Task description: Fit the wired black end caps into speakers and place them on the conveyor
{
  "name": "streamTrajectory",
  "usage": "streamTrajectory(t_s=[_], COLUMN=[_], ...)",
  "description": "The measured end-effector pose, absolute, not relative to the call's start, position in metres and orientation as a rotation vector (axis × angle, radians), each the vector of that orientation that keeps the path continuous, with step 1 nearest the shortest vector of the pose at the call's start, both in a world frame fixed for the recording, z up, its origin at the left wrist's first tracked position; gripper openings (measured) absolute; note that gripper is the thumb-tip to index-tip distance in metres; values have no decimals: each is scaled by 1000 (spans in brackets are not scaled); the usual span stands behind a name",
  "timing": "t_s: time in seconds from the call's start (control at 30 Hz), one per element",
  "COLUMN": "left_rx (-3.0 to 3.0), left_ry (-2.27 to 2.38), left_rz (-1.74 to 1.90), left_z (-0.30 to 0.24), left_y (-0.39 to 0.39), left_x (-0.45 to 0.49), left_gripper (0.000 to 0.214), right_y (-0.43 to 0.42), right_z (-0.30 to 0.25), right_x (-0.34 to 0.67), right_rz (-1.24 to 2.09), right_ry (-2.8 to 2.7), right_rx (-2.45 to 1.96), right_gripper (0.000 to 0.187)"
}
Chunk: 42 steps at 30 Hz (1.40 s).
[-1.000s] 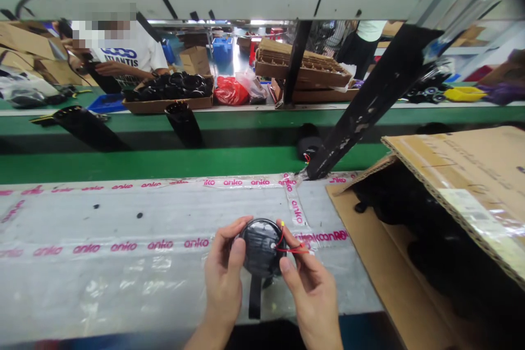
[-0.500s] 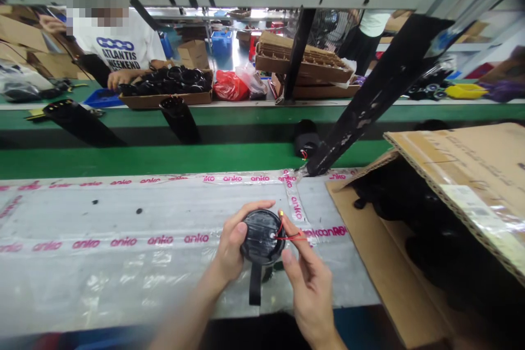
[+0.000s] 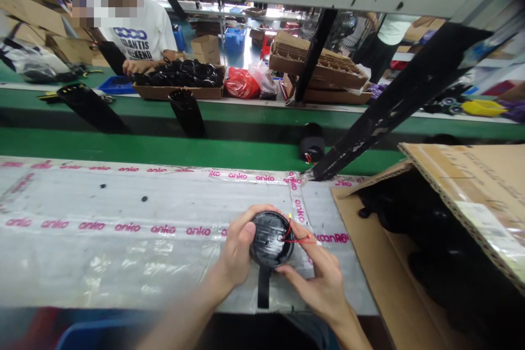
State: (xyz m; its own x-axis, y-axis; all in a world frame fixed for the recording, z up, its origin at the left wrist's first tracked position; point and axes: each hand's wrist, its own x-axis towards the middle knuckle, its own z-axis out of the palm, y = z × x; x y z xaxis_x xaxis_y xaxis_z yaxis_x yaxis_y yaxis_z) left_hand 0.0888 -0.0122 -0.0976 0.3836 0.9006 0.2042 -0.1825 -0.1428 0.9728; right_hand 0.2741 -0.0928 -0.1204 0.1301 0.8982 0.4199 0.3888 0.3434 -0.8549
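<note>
Green assembly bench, teal floor beyond, blue crate, cardboard box, metal shelving.

Black items inside the cardboard box are too shadowed to identify

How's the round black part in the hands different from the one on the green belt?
The held part sits between the left hand and right hand; the belt one rests untouched. The held part's flat face points up; the belt one lies on its side. A black strap shows below the held part; none shows on the other. Both are round, black, with red wire.
</note>
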Motion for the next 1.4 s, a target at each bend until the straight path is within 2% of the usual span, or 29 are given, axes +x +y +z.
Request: streamTrajectory(t_s=[0.1,0.2,0.3,0.47,0.67,0.77,0.93,1.1,1.23,1.4], left_rx=[1424,1403,1404,1477,1499,1505,1653,1991,2097,1788], left_ry=[645,623,611,569,632,633,512,376,351,315], left_rz=[1087,1074,1045,947,1005,1001,675,542,485,552], left_z=[-99,-99,-96,-91,-94,-93,-64,-45,-52,-71], left_y=[-13,-15,-14,-7,-14,-14,12,46,50,27], left_x=[87,86,83,75,82,79,50,35,42,55], left_gripper=[57,57,57,57,58,61,56,99,95,93], right_y=[-102,-113,-115,-102,-111,-120,-121,-117,-115,-112], right_z=[-125,-133,-142,-135,-112,-119,-134,-123,-112,-112], right_x=[263,254,252,262,257,238,217,222,223,221], right_rz=[815,986,927,931,1089,1023,987,1037,1018,1011], right_ry=[-1239,-1114,-1095,-1044,-973,-843,-665,-706,-688,-695], right_rx=[-1219,-1228,-1329,-1329,-1200,-1270,-1292,-1272,-1297,-1287], right_gripper=[61,66,78,76,57,51,53,53,53,57])
